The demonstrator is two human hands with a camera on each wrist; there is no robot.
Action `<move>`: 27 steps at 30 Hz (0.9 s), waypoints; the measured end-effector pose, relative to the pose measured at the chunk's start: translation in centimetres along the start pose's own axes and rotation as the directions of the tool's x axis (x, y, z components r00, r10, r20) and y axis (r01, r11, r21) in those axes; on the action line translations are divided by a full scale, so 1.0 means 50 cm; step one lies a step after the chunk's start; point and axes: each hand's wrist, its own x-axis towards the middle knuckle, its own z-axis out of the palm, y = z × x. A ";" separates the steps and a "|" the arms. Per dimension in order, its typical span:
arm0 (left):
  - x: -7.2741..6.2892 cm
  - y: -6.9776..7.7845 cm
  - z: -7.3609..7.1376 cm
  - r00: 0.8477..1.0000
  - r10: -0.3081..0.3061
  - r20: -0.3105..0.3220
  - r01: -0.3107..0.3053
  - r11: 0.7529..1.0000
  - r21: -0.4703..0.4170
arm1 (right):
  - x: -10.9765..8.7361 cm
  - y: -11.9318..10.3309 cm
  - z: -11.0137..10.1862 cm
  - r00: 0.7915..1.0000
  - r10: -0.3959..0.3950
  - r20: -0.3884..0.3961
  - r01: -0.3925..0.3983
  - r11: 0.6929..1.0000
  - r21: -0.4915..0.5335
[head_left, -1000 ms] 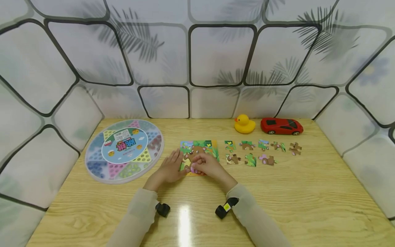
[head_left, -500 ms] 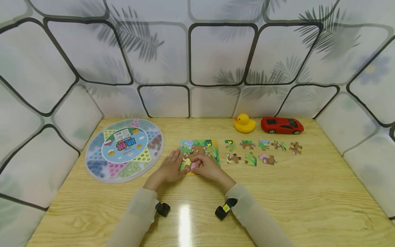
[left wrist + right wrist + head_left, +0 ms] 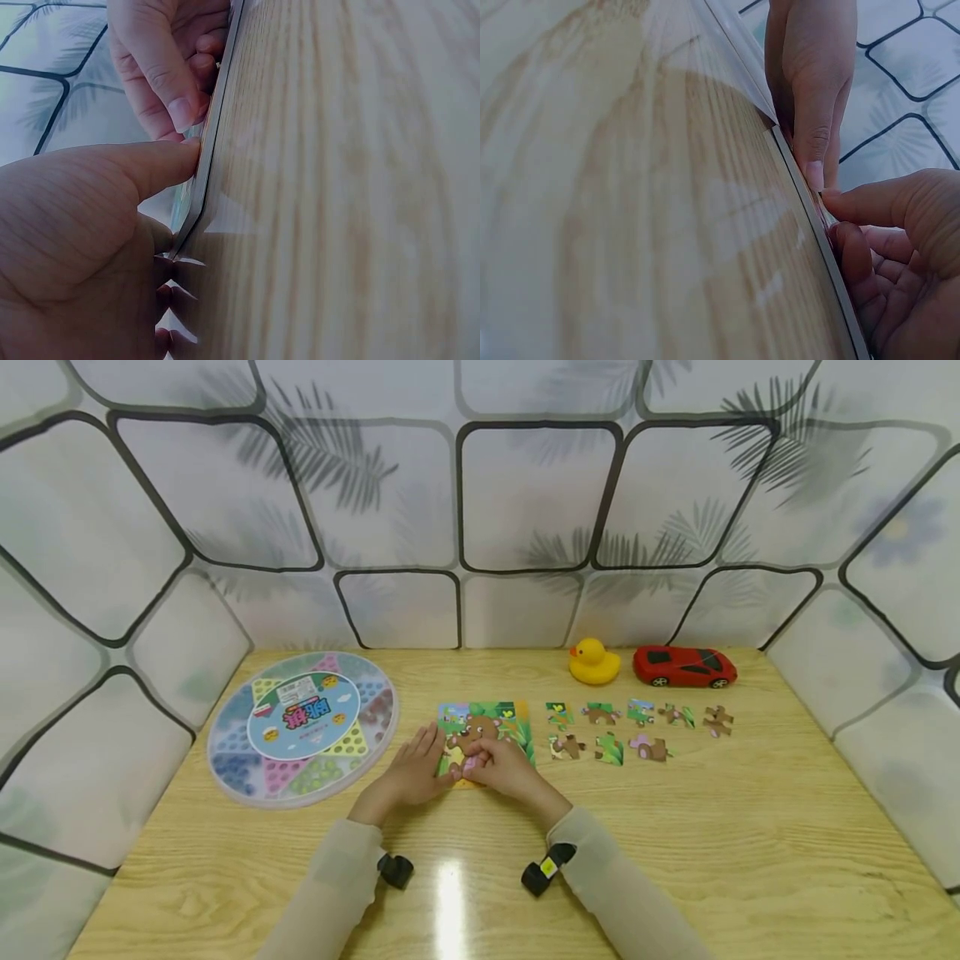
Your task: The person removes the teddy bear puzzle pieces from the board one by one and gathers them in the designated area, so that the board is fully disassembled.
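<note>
A bear jigsaw puzzle (image 3: 480, 722) in a thin board lies on the table. My left hand (image 3: 408, 770) rests with fairly straight fingers along its left side, its thumb on the near edge. In the left wrist view that thumb (image 3: 169, 161) touches the board's rim. My right hand (image 3: 510, 770) has its fingers curled over the lower middle of the puzzle and pinches a pink puzzle piece (image 3: 471, 763) there, mostly covered by the fingertips. In the right wrist view, the right thumb (image 3: 862, 204) is right beside the left thumb, low at the board.
Several loose puzzle pieces (image 3: 602, 713) lie in two rows right of the board. Behind them are a yellow rubber duck (image 3: 594, 662) and a red toy car (image 3: 684, 667). A round Chinese checkers set (image 3: 302, 727) lies at left. Patterned fabric walls (image 3: 540, 502) enclose the table.
My right hand has shifted very slightly, lower over the pink part of the puzzle. The left hand stays in place, and the loose pieces have not moved.
</note>
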 end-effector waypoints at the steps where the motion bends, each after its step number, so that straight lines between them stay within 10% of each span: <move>1: 0.000 -0.001 0.001 1.000 -0.003 0.004 0.003 1.000 0.006 | 0.000 0.001 0.000 1.000 -0.002 -0.001 0.002 1.000 0.000; 27: 0.004 -0.004 0.006 1.000 0.005 -0.004 -0.005 1.000 0.026 | -0.004 -0.002 0.000 0.986 0.163 0.033 -0.166 0.947 0.274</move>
